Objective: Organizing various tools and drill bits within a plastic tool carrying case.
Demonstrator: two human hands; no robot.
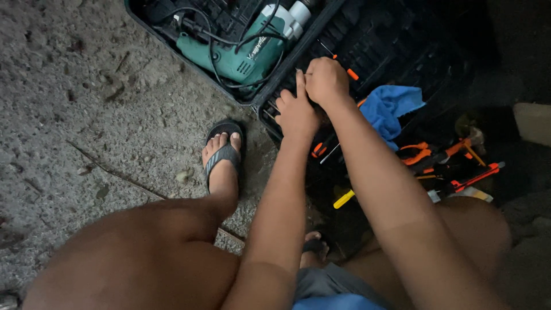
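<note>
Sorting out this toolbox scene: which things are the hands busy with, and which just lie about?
In hand: left hand and right hand on the black case, by a thin orange-tipped tool.
Lying about: green drill, blue cloth, orange pliers, yellow-handled tool.

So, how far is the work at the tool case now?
Done: the black case lies open on the ground, with the green drill resting in its tray. In hand: both hands meet over the lid half, the right hand closed on something thin, the left hand beside it. Left: the blue cloth and orange-handled tools lie loose.
</note>
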